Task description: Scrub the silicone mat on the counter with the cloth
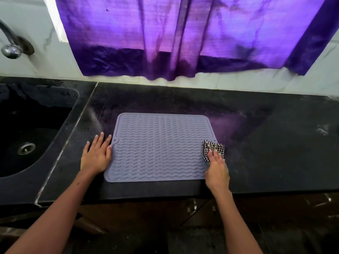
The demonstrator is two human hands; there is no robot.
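Note:
A grey silicone mat (pixel 157 145) with wavy ridges lies flat on the dark counter (pixel 266 143). My left hand (pixel 97 153) rests flat, fingers straight, on the counter at the mat's left edge, with its thumb touching that edge. My right hand (pixel 217 169) presses a bunched black-and-white checked cloth (pixel 212 146) onto the mat's right edge. Its fingers lie over the near part of the cloth, and whether they curl round it is not visible.
A dark sink (pixel 27 136) with a metal drain is sunk into the counter at the left, under a steel tap (pixel 11 46). A purple curtain (pixel 183 37) hangs on the wall behind the counter. Cabinet doors with handles (pixel 192 208) sit below the front edge.

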